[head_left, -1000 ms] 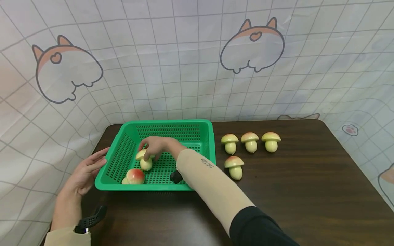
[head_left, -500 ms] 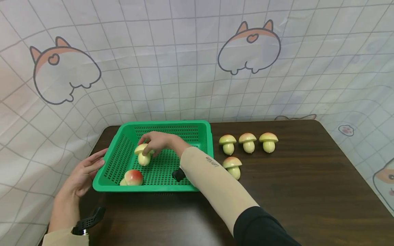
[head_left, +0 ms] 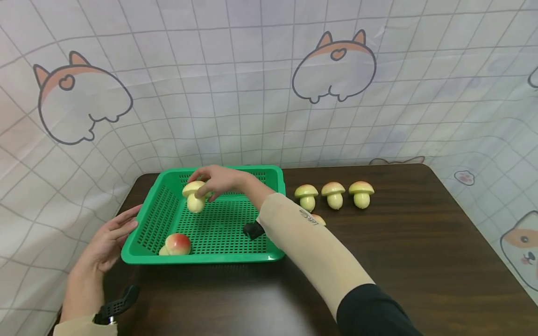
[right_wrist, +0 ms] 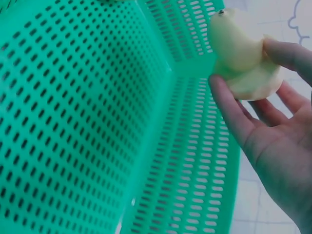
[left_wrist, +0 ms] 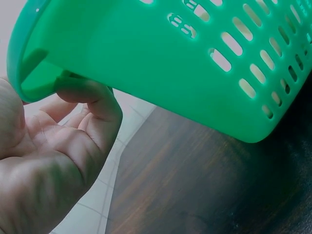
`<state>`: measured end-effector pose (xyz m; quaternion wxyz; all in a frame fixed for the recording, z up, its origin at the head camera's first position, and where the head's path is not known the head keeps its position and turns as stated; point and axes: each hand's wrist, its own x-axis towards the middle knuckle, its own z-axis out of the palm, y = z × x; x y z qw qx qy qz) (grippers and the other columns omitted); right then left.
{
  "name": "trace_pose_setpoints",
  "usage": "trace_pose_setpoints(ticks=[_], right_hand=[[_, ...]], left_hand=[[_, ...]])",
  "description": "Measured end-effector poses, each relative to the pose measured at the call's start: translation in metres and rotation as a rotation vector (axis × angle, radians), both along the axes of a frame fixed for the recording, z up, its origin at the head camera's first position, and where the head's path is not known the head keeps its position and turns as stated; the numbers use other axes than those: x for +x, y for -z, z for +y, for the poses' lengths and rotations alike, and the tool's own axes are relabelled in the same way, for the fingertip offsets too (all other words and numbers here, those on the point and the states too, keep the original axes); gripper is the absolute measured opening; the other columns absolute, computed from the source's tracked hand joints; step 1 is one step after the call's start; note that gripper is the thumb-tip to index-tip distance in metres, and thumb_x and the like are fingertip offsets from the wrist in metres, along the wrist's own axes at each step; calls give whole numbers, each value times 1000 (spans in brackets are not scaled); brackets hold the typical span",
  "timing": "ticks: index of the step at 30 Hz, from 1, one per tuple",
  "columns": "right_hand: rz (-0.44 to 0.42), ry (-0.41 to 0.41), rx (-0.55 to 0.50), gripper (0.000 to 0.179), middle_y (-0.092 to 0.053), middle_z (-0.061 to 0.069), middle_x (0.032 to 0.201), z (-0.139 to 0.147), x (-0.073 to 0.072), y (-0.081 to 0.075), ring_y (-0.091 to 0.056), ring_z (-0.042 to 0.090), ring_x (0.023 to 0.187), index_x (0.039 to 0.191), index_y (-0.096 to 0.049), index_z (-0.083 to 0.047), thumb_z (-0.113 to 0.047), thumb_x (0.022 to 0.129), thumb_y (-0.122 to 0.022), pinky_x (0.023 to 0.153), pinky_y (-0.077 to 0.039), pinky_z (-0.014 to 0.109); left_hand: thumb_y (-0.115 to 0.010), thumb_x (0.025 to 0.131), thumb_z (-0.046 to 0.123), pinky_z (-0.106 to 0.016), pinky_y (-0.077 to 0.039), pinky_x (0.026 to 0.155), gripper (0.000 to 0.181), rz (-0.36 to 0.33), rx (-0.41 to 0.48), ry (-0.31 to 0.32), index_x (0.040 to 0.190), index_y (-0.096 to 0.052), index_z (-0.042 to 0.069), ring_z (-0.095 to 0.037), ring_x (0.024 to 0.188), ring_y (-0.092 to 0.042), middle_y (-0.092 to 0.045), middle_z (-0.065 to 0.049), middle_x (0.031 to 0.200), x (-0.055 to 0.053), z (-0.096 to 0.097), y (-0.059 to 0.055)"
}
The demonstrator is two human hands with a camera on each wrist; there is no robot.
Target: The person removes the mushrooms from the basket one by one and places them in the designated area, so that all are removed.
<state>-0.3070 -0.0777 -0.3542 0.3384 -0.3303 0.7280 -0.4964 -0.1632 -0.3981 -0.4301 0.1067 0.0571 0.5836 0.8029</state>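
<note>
Thumb and fingers of my right hand (head_left: pixel 222 179) pinch a toy mushroom (head_left: pixel 195 203) by its cap, stem pointing down, over the back left of the green plastic basket (head_left: pixel 201 259). In the right wrist view the mushroom (right_wrist: pixel 238 41) sits between the fingertips, high by the basket's wall (right_wrist: pixel 185 161). My left hand (head_left: pixel 107 242) is at the basket's left rim; the left wrist view shows a finger curled up under that rim. A red-capped toy mushroom (head_left: pixel 178 243) lies in the front left corner of the basket, with a paler rounded piece (head_left: pixel 164 251) beside it.
To the right of the basket, three toy mushrooms (head_left: pixel 334 195) stand in a row on the dark wooden table (head_left: pixel 403 252). Another mushroom (head_left: pixel 319 219) is mostly hidden behind my right sleeve. A grid-patterned cloth (head_left: pixel 252 93) hangs behind the table.
My right hand has lifted the mushroom from near the basket's floor up toward its back side. My left hand stays at the rim. The view has shifted slightly.
</note>
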Motion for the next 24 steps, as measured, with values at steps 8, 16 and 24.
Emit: trace_pose_setpoints(ticks=[8,16,24], right_hand=[[60,16,-41,39,-65,6,120,32,2,-15,-65,23,102,131,-63,-13,-7,93,-71,88,-59,44],[103,-12,-58,39,-63,6,125,67,7,-25,-65,26,103,132,-63,-14,-9,94,-72,87,-59,43],[113,-33,-65,42,-59,7,130,103,12,-35,-64,28,108,137,-60,-13,-13,97,-72,87,-59,41]], left_hand=[[-42,110,-2,-33,-61,81,41,-8,-17,-3,134,-63,23,-17,105,-71,-70,-1,121,1,0,-1],[-43,109,-2,-33,-62,80,42,-3,-23,-8,134,-64,25,-16,104,-71,-70,0,122,0,0,-1],[-40,110,-2,-32,-61,81,44,19,-8,31,136,-63,24,-16,107,-71,-69,0,123,-1,-1,1]])
